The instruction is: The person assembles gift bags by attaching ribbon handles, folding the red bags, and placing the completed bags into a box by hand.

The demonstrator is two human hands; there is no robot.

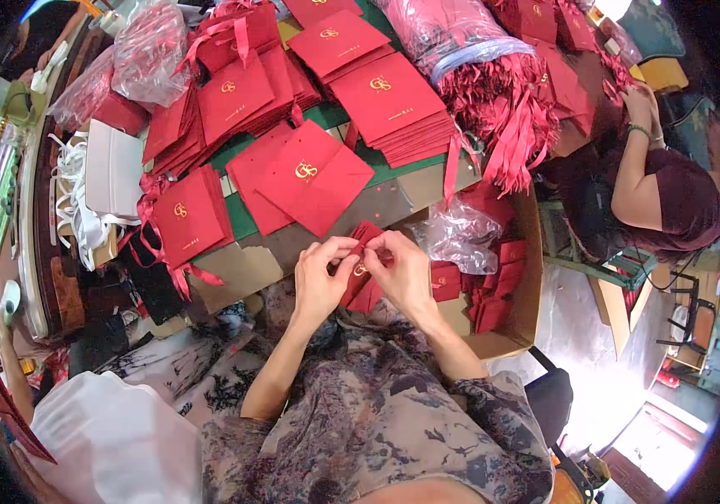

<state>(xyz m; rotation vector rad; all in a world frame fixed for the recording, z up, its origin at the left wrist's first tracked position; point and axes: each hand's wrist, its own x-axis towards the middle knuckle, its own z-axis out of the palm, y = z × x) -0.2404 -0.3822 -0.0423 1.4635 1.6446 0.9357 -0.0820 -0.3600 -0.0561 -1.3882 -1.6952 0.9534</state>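
Observation:
Close in front of me, my left hand [320,277] and my right hand [404,273] pinch the upper edge of a small red paper bag [363,299] with a gold print. Fingertips of both hands meet near its top, and they partly cover it. Whether a ribbon runs between them I cannot make out. Just beyond the hands, two larger red bags [314,181] lie overlapping on the table. To their left is a short pile of red bags [183,220] with red ribbon handles [152,239].
Tall stacks of red bags [389,105] cover the table's far side. A plastic-wrapped bundle of red ribbons [494,109] stands beside them. By my right hand, an open cardboard box [528,294] holds small red bags and clear plastic. Another person [654,185] sits at the right.

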